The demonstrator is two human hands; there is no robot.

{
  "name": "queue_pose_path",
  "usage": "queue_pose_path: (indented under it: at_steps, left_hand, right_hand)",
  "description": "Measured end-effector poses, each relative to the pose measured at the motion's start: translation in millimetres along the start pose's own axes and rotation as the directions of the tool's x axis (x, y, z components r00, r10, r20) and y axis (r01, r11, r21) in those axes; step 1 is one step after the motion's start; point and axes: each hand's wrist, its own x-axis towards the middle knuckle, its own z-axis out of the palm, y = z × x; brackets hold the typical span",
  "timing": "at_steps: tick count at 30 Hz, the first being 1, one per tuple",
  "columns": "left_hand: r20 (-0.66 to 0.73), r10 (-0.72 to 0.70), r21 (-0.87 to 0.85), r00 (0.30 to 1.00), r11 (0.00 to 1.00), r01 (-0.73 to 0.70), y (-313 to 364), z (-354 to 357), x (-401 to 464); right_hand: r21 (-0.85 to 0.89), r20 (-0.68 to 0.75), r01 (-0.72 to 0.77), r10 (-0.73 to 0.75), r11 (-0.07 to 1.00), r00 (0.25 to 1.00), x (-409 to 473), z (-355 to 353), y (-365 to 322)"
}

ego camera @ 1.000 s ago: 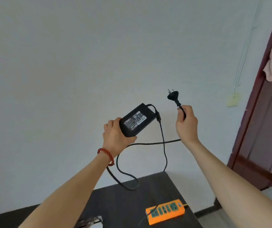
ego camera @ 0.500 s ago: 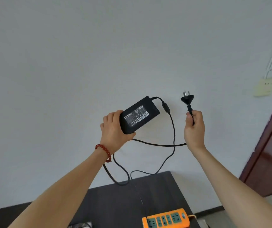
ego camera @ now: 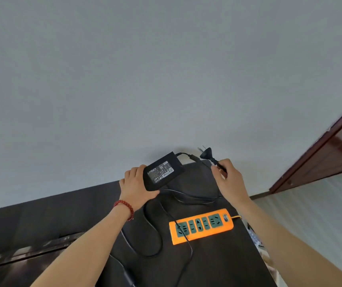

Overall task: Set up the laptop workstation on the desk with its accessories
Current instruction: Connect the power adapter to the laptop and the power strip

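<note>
Plug (ego camera: 207, 152) pinched in right hand (ego camera: 231, 181), brick (ego camera: 162, 170) gripped by left hand (ego camera: 136, 188); prongs should turn down, square to a free strip (ego camera: 202, 225) socket.

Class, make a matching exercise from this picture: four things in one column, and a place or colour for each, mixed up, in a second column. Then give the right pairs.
Things:
1. power adapter
2. plug
3. power strip
4. bracelet

Places or colours:
A. orange, lying on the desk
B. red beads, on the left wrist
C. cord pinched in the right hand, prongs up
D. black block gripped in the left hand

Pairs: 1-D, 2-C, 3-A, 4-B
</note>
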Motion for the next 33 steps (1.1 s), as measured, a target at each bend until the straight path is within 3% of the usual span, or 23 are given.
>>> queue_pose_path:
  at_steps: [3,10,20,23,25,27,29,31,33]
  left_hand:
    - [0.089,0.005,0.071,0.996,0.997,-0.011,-17,25,6]
    - [0.192,-0.018,0.2,0.981,0.98,-0.021,-44,53,20]
    - [0.298,0.004,0.249,0.954,0.965,-0.082,-48,52,17]
    - [0.179,0.117,0.155,0.977,0.977,-0.146,-32,44,-20]
    - [0.131,0.239,0.003,0.962,0.97,-0.242,-20,37,-64]
    - [0.193,0.363,-0.194,0.912,0.925,-0.327,-9,29,-111]
    - [0.451,0.405,-0.323,0.795,0.905,-0.278,6,17,-160]
    - [0.699,0.398,-0.295,0.595,0.918,-0.266,17,12,-198]
    - [0.827,0.401,-0.229,0.394,0.88,-0.417,15,19,-231]
  right_hand:
    - [-0.201,0.022,0.053,-0.05,0.978,0.999,2,14,20]
    - [-0.56,0.196,0.274,-0.196,0.782,0.961,9,42,37]
    - [-0.679,0.254,0.256,-0.107,0.687,0.961,-9,66,39]
    - [-0.686,0.246,0.239,-0.09,0.687,0.965,-19,65,35]
    - [-0.672,0.232,0.212,-0.069,0.709,0.97,-32,64,32]
    - [-0.657,0.233,0.184,-0.035,0.731,0.972,-49,65,30]
    - [-0.632,0.238,0.162,-0.009,0.758,0.971,-72,65,28]
    - [-0.609,0.239,0.147,0.003,0.779,0.971,-89,65,27]
    - [-0.595,0.261,0.142,0.024,0.791,0.965,-106,64,30]
